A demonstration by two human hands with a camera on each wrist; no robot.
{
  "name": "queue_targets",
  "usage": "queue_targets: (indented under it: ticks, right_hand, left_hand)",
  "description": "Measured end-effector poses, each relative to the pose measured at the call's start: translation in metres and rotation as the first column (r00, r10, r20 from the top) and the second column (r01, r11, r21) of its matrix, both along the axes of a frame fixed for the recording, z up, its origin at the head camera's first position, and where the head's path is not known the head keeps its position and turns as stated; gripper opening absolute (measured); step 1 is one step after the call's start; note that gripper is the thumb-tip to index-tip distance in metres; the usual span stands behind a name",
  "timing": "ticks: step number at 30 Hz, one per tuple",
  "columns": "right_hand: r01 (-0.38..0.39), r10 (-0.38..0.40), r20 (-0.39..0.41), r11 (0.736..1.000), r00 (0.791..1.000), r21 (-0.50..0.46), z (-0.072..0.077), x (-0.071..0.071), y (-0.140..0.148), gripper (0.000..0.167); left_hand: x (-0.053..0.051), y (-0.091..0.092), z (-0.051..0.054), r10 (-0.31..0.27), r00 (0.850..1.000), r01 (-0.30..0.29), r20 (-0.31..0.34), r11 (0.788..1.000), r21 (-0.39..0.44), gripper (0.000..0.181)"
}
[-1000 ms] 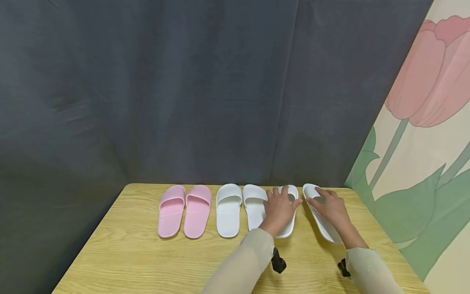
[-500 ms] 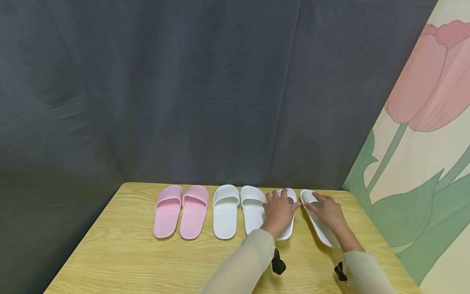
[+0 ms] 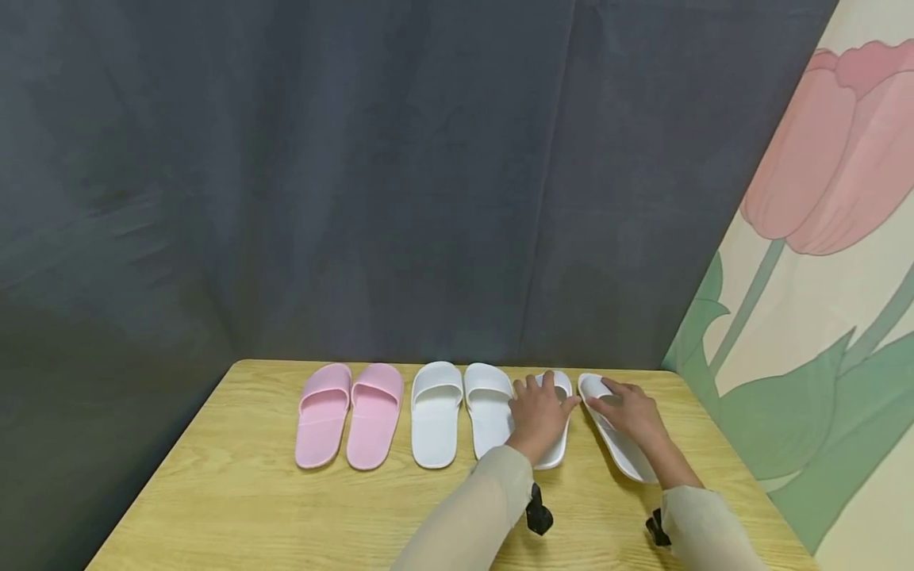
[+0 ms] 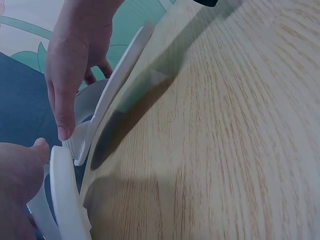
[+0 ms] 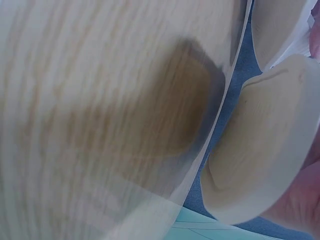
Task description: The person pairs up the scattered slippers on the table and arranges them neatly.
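In the head view my left hand (image 3: 537,416) grips a white slipper (image 3: 553,458) by its strap area, with the palm hiding much of it. To its right, my right hand (image 3: 631,412) holds another white slipper (image 3: 631,464), tilted with its heel turned outward. A narrow gap separates the two toes. The left wrist view shows the right-hand slipper (image 4: 122,65) raised at an angle above its shadow, with the left-hand slipper (image 4: 66,195) below it. Seen from the right wrist, the held slipper's sole (image 5: 260,145) faces the camera.
Left of my hands stand two more white slippers, one plain in view (image 3: 434,436) and one partly behind my left hand (image 3: 489,416). Farther left are two pink slippers (image 3: 319,432). A dark curtain (image 3: 385,182) backs the wooden table (image 3: 236,492); a tulip-painted wall (image 3: 821,317) borders the right.
The head view has shifted slightly. The right-hand slipper has come a little toward me, and the left-hand one a touch as well. Both hands keep their hold.
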State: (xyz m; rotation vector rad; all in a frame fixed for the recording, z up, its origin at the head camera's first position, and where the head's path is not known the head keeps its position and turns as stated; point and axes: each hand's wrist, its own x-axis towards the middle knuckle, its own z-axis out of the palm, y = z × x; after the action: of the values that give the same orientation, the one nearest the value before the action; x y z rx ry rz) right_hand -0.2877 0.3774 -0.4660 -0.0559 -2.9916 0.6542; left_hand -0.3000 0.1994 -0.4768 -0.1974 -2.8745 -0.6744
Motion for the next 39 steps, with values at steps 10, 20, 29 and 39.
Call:
queue_targets:
  ticks: [10,20,29,39]
  right_hand:
    - [-0.005,0.005,0.034,1.0,0.999,-0.004,-0.004,-0.003,0.002,0.075]
    - [-0.021,0.021,0.014,1.0,1.0,-0.005,-0.009,-0.01,0.002,0.074]
    - [-0.015,0.015,0.041,1.0,0.999,0.005,-0.013,-0.014,0.001,0.073]
    - [-0.052,0.051,0.02,0.997,0.998,0.064,-0.014,-0.019,0.002,0.064]
  left_hand:
    - [-0.003,0.001,-0.008,-0.001,1.0,0.0,-0.02,0.999,-0.032,0.061]
    - [-0.009,0.008,-0.015,-0.002,0.999,-0.003,-0.042,0.992,-0.123,0.061]
    - [-0.005,0.012,-0.014,0.027,0.998,-0.039,-0.052,0.968,-0.247,0.064]
    - [-0.007,0.019,-0.016,0.045,0.998,-0.058,-0.051,0.955,-0.292,0.055]
